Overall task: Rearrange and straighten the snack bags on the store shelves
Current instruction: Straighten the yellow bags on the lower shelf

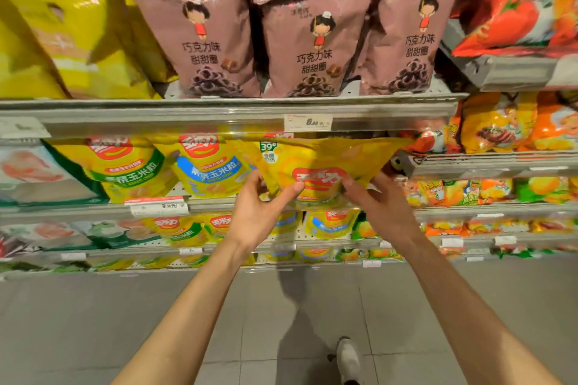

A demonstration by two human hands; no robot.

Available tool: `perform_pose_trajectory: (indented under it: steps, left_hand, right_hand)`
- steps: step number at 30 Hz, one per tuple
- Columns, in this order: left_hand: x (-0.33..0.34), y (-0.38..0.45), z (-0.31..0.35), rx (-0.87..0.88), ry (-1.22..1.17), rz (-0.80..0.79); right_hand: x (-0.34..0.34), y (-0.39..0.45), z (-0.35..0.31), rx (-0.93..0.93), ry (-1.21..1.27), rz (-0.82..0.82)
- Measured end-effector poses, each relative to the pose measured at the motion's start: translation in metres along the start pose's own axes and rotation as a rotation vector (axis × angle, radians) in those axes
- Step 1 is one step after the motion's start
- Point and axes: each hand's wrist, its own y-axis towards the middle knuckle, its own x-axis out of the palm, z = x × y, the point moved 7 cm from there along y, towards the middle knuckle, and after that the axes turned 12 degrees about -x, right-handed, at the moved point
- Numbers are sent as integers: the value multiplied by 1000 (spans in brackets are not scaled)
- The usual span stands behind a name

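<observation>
head | yellow snack bag point(325, 166) just under the price tag point(308, 122), in front of the shelf point(219, 206) | left hand point(261, 212) grips its lower left corner | right hand point(380, 203) grips its lower right corner | brown bags point(312, 50) above the price tag

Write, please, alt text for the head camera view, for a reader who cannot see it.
Two bare hands, left hand and right hand, hold a yellow snack bag by its lower corners in front of a store shelf. Brown chocolate ring bags stand upright on the shelf above; more yellow bags sit to the left.
</observation>
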Motion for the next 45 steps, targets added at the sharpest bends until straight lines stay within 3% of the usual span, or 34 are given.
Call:
perform_pose_trajectory:
  steps: [6,12,18,27,35,40,45]
  left_hand:
    - [-78,-26,-19,-5,-20,24]
    - [-157,-35,-35,-25,-89,166]
    - [-189,-29,-37,-37,-95,245]
    - [-185,-10,-37,-86,-8,373]
    - [-170,6,-46,-50,10,392]
    - [-164,15,-44,-47,10,397]
    - [-161,18,-38,-22,-20,401]
  right_hand:
    - [80,-28,-24,55,-17,18]
    - [164,-31,-40,101,-30,-131]
    - [201,-18,-47,87,22,-257]
    - [180,22,-16,48,88,-354]
    - [95,57,30,65,-126,19]
    - [99,82,33,-17,-143,62]
    - [115,107,56,27,-83,8]
